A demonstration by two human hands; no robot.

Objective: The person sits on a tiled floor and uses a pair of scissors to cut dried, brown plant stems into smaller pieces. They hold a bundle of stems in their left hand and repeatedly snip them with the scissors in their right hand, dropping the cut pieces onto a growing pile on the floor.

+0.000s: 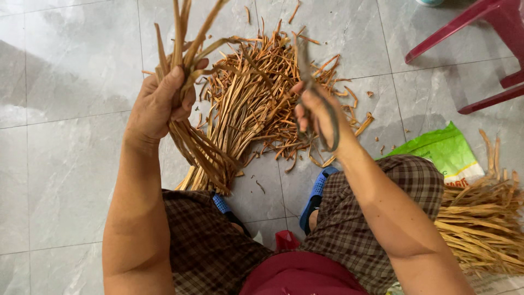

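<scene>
Left hand (158, 104) clenches a bundle of long tan dried plant strips (188, 93), held upright over the grey tiled floor (65, 136). Right hand (316, 112) grips dark metal scissors (319, 104), blades pointing up. Between the hands, a heap of cut orange-brown strips (256, 98) lies on the floor. A second pile of pale strips (480, 224) sits on a green plastic sack (442, 150) by the right knee.

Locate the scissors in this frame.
In the head view, the scissors are right of centre, gripped in the right hand above the pile of cut strips on the floor.
</scene>
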